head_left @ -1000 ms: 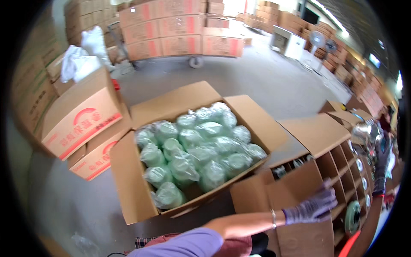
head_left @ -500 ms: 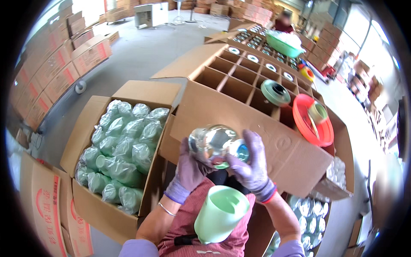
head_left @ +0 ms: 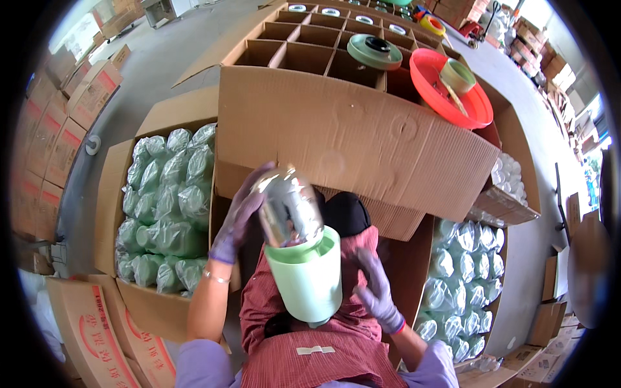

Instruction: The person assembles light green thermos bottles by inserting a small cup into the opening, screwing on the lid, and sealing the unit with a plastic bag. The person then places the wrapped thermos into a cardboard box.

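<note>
A silvered glass flask liner (head_left: 288, 204) stands tilted over a pale green plastic flask casing (head_left: 304, 284), its lower end inside the casing's mouth. My left hand (head_left: 239, 220), in a purple-grey glove, is closed against the liner's left side. Resting between my thighs, the casing leans slightly, its mouth up. To its right, my right hand (head_left: 378, 291), gloved too, is apart from both with its fingers spread. Nothing is in that hand.
A divided carton (head_left: 323, 129) stands ahead, with a green round piece (head_left: 375, 58) and a red dish (head_left: 479, 107) on top. Cartons of plastic-wrapped green casings (head_left: 171, 200) and wrapped pieces (head_left: 462, 284) flank me. Stacked boxes (head_left: 90, 90) line the left.
Both hands held the liner sideways above the casing; it has turned upright and its lower end has entered the mouth. My right hand has let go and moved down. The view has tilted downward.
</note>
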A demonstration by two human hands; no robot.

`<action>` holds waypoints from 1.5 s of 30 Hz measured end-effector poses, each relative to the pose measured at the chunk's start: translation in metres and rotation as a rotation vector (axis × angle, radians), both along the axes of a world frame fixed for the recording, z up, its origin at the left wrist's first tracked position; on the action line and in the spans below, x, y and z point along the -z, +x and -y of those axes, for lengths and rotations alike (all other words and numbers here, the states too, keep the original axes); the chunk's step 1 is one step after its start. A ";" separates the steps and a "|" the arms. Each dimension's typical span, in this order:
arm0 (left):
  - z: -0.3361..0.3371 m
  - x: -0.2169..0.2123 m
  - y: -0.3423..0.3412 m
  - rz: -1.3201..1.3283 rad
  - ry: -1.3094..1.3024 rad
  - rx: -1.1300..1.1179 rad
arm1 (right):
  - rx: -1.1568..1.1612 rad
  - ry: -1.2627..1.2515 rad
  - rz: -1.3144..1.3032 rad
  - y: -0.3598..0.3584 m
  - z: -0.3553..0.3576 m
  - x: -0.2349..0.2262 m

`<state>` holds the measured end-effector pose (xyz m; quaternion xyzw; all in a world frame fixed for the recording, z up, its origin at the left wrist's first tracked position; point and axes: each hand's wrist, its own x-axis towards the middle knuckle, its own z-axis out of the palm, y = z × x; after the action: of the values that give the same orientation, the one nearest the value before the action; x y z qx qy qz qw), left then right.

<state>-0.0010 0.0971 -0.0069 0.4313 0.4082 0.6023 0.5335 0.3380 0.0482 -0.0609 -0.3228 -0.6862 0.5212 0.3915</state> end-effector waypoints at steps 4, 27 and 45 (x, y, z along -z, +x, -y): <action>0.094 0.027 -0.011 -0.048 -0.142 -0.172 | -0.083 0.088 0.129 0.013 0.066 0.016; 0.221 0.139 -0.036 -0.857 -0.340 0.088 | -0.472 0.071 -0.294 -0.132 -0.034 -0.027; 0.027 -0.085 0.035 -1.189 0.179 0.392 | -0.333 0.616 0.380 -0.007 -0.023 -0.022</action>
<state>0.0341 0.0696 0.0783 0.8019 0.4964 0.1828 0.2778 0.3311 0.0712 -0.0387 -0.1655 -0.9135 0.2785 0.2463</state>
